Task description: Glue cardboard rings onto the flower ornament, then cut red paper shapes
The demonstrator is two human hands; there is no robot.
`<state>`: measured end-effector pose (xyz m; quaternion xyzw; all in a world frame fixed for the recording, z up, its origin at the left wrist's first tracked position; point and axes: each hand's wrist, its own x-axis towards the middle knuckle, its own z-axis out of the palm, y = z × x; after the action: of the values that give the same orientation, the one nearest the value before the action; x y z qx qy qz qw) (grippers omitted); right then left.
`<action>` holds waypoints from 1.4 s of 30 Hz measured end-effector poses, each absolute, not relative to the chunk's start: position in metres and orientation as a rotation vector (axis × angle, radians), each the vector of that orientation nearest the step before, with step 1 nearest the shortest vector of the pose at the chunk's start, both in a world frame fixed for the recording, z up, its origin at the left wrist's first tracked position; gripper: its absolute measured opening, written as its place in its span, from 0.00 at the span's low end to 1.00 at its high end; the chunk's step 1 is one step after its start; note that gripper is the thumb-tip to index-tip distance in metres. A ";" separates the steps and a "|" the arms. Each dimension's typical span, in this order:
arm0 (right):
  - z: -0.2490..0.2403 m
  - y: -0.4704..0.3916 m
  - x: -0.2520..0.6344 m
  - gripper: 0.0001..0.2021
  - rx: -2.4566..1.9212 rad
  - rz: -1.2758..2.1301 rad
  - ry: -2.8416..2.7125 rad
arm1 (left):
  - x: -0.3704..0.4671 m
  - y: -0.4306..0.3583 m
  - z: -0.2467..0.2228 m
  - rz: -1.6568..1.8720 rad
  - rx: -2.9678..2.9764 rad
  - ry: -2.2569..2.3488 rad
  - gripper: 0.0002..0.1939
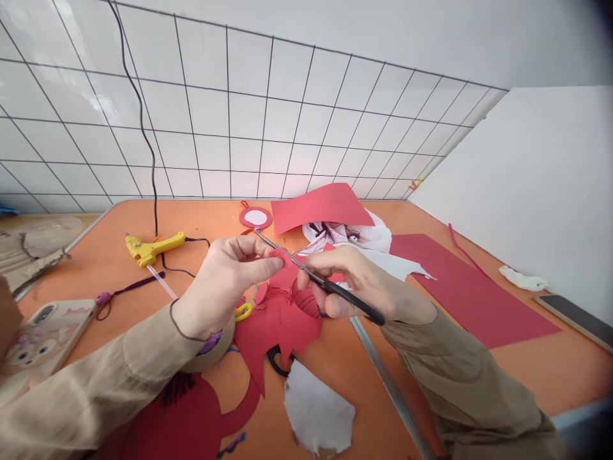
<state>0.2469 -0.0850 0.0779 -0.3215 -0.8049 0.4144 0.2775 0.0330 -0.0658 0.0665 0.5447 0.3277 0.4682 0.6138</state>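
My right hand (pixel 349 275) is closed around black-handled scissors (pixel 349 297), whose thin metal blades point up and left. Between the thumb and fingertips of my left hand (pixel 230 275) is a small piece of red paper (pixel 283 259), right beside the blades. Below both hands lies a heap of red paper scraps (pixel 272 326) with pointed, jagged edges. A black loop handle (pixel 278 363) sticks out from under these scraps. Part of the held paper is hidden behind my fingers.
At left are a yellow glue gun (pixel 153 248) with its cord and a phone (pixel 48 345). Red sheets (pixel 325 207) and white crumpled material (pixel 378 233) lie at the back. A metal ruler (pixel 387 383), grey-white scrap (pixel 318 409) and dark phone-like slab (pixel 577 319) are nearer.
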 end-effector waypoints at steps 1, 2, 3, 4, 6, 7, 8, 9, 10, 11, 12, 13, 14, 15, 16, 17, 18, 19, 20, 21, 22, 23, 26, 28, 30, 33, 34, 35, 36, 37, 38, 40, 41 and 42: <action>0.078 -0.085 0.247 0.25 -0.865 1.106 -2.162 | 0.033 -0.066 0.066 1.081 1.253 0.753 0.05; 0.078 -0.085 0.246 0.25 -0.871 1.103 -2.165 | 0.033 -0.066 0.066 1.079 1.251 0.749 0.05; 0.078 -0.085 0.246 0.25 -0.879 1.102 -2.167 | 0.033 -0.066 0.066 1.077 1.249 0.745 0.05; 0.079 -0.086 0.246 0.26 -0.888 1.103 -2.170 | 0.032 -0.066 0.066 1.074 1.246 0.742 0.04; 0.079 -0.085 0.246 0.27 -0.899 1.104 -2.181 | 0.032 -0.066 0.067 1.062 1.236 0.739 0.04; 0.080 -0.085 0.246 0.28 -0.901 1.104 -2.187 | 0.032 -0.066 0.067 1.058 1.232 0.738 0.05; 0.080 -0.085 0.246 0.29 -0.899 1.102 -2.191 | 0.032 -0.066 0.067 1.052 1.229 0.736 0.05; 0.080 -0.085 0.247 0.29 -0.897 1.101 -2.196 | 0.032 -0.066 0.067 1.048 1.226 0.736 0.05; 0.081 -0.085 0.247 0.29 -0.896 1.101 -2.201 | 0.032 -0.066 0.067 1.049 1.223 0.737 0.05; 0.081 -0.085 0.247 0.28 -0.899 1.100 -2.206 | 0.032 -0.065 0.067 1.052 1.220 0.737 0.05; 0.081 -0.085 0.247 0.28 -0.902 1.101 -2.213 | 0.033 -0.065 0.067 1.057 1.219 0.736 0.05; 0.081 -0.085 0.247 0.27 -0.907 1.103 -2.221 | 0.033 -0.065 0.067 1.061 1.217 0.735 0.05; 0.081 -0.085 0.247 0.27 -0.915 1.104 -2.227 | 0.033 -0.064 0.067 1.063 1.215 0.734 0.05; 0.081 -0.085 0.247 0.27 -0.919 1.104 -2.231 | 0.033 -0.064 0.066 1.065 1.212 0.733 0.05; 0.082 -0.086 0.246 0.27 -0.922 1.102 -2.232 | 0.033 -0.064 0.066 1.063 1.210 0.731 0.05; 0.082 -0.086 0.246 0.27 -0.925 1.103 -2.230 | 0.032 -0.065 0.066 1.062 1.209 0.731 0.04; 0.082 -0.086 0.246 0.28 -0.930 1.103 -2.226 | 0.032 -0.065 0.066 1.061 1.209 0.732 0.04; 0.082 -0.086 0.246 0.29 -0.936 1.103 -2.221 | 0.032 -0.065 0.066 1.061 1.210 0.732 0.04; 0.082 -0.086 0.246 0.29 -0.942 1.105 -2.218 | 0.032 -0.066 0.067 1.062 1.210 0.733 0.04; 0.082 -0.086 0.246 0.29 -0.950 1.105 -2.215 | 0.032 -0.066 0.067 1.063 1.211 0.734 0.04; 0.083 -0.086 0.246 0.29 -0.954 1.101 -2.212 | 0.032 -0.066 0.067 1.063 1.209 0.737 0.04; 0.083 -0.086 0.246 0.28 -0.954 1.095 -2.211 | 0.032 -0.066 0.067 1.065 1.206 0.738 0.04; 0.084 -0.087 0.244 0.27 -0.954 1.074 -2.202 | 0.033 -0.065 0.067 1.068 1.199 0.742 0.04; 0.084 -0.088 0.244 0.27 -0.976 1.068 -2.194 | 0.033 -0.065 0.067 1.068 1.194 0.738 0.04; 0.085 -0.090 0.243 0.26 -1.008 1.069 -2.193 | 0.034 -0.065 0.067 1.063 1.189 0.729 0.04; 0.085 -0.091 0.243 0.24 -1.033 1.064 -2.188 | 0.033 -0.065 0.067 1.057 1.186 0.722 0.04; 0.085 -0.091 0.243 0.23 -1.040 1.064 -2.183 | 0.033 -0.065 0.067 1.054 1.186 0.722 0.04; 0.085 -0.090 0.243 0.22 -1.041 1.066 -2.182 | 0.033 -0.065 0.068 1.052 1.185 0.724 0.04; 0.085 -0.090 0.244 0.21 -1.034 1.072 -2.189 | 0.033 -0.065 0.067 1.050 1.183 0.728 0.04; 0.085 -0.090 0.244 0.20 -1.024 1.078 -2.196 | 0.033 -0.065 0.067 1.048 1.181 0.730 0.04; 0.085 -0.090 0.244 0.19 -1.015 1.080 -2.199 | 0.033 -0.065 0.067 1.046 1.177 0.732 0.05; 0.085 -0.090 0.244 0.18 -1.005 1.078 -2.190 | 0.033 -0.065 0.067 1.047 1.167 0.733 0.05; 0.084 -0.090 0.243 0.18 -1.009 1.075 -2.179 | 0.033 -0.066 0.067 1.048 1.162 0.734 0.05; 0.084 -0.090 0.243 0.17 -1.014 1.071 -2.168 | 0.034 -0.066 0.067 1.051 1.157 0.736 0.05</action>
<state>0.2432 -0.0903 0.0843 -0.3737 -0.7991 0.3948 0.2568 0.0337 -0.0660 0.0668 0.5091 0.3238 0.4627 0.6496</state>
